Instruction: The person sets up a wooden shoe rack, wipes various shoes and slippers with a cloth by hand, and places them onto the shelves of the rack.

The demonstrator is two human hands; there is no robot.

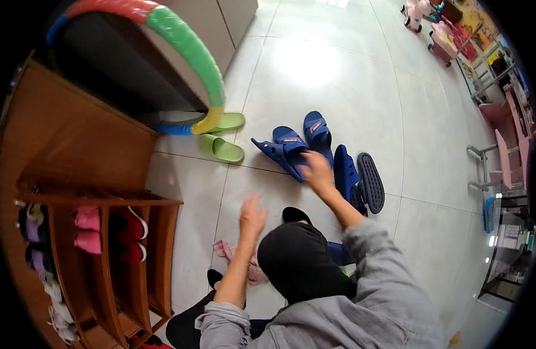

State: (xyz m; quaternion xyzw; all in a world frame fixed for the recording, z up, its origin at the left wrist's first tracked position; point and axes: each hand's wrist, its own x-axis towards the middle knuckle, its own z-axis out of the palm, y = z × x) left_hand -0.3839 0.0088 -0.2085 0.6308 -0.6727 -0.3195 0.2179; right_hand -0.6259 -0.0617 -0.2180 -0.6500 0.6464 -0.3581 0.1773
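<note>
My right hand (315,171) is at the heel end of a group of blue slippers on the tiled floor, blurred by motion; whether it touches one is unclear. Nearest to it are a blue slipper (295,158) and a tilted blue slipper (271,154). Behind these lie two more blue slippers, one (286,135) on the left and one (318,131) on the right. To the right, a blue slipper (343,168) stands on its side beside a dark slipper (371,183) lying sole up. My left hand (253,218) hovers over the floor, fingers apart, holding nothing.
Left of me stands a wooden shoe rack (119,203) with pink shoes (87,230) and red shoes (128,232). Green slippers (221,148) lie by a colourful hoop (180,46). A pink cloth (255,273) is below my left arm. Pink furniture (503,157) stands at right.
</note>
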